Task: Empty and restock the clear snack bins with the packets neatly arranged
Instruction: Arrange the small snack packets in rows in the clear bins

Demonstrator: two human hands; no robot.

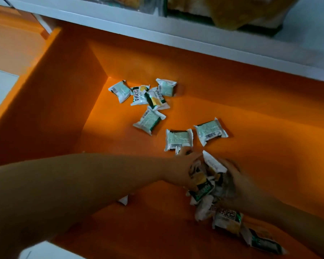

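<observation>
Your left hand [183, 171] curls round a bunch of packets [204, 186] low in the orange tray [251, 109]. Your right hand [239, 184] lies against the bunch (blurred, cannot tell its grip). Loose packets [179, 140] lie scattered beyond.

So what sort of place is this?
Probably a shop or pantry snack display: small snack packets lie scattered on an orange shelf, and a white shelf above carries clear bins filled with more snacks.
</observation>
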